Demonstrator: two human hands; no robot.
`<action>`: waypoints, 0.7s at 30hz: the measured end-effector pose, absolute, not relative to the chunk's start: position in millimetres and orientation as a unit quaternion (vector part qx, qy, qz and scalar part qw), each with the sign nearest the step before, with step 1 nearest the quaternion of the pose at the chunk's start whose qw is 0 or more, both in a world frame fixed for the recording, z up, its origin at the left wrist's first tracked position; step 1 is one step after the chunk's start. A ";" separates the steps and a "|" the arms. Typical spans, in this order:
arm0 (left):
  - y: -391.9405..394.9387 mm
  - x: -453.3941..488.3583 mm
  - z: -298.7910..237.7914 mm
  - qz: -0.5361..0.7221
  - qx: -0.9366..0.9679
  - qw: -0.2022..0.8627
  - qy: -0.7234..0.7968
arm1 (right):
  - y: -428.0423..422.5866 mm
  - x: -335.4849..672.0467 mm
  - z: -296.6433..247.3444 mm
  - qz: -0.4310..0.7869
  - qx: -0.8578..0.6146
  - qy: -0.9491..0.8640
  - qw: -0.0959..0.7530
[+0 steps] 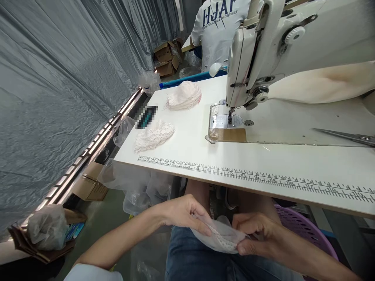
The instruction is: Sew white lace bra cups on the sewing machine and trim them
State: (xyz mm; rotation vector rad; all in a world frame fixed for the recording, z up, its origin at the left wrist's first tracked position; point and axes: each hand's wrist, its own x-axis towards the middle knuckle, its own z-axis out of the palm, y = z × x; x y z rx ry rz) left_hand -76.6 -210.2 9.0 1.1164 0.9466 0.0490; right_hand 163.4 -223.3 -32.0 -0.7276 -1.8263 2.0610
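Observation:
Over my lap, below the table edge, both hands pinch one white lace fabric piece (219, 237). My left hand (181, 212) grips its left end with fingers curled. My right hand (254, 232) grips its right end between thumb and fingers. On the white table (263, 164) above lie two stacks of similar lace pieces: a near stack (154, 135) and a far stack (185, 95). The white sewing machine (281, 50) stands to the right, its needle and presser foot (230, 116) over the metal plate.
Scissors (348, 136) lie at the right on the machine bed. A printed ruler (258, 177) runs along the table's front edge. A purple basket (304, 230) sits by my right knee. Plastic bags, cardboard boxes (89, 187) and grey sheeting are at left. Another person (218, 27) sits beyond the table.

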 end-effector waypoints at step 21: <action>-226.9 -68.5 6.9 0.046 0.549 0.696 0.461 | -234.4 150.5 -32.6 0.639 -0.342 -0.675 0.143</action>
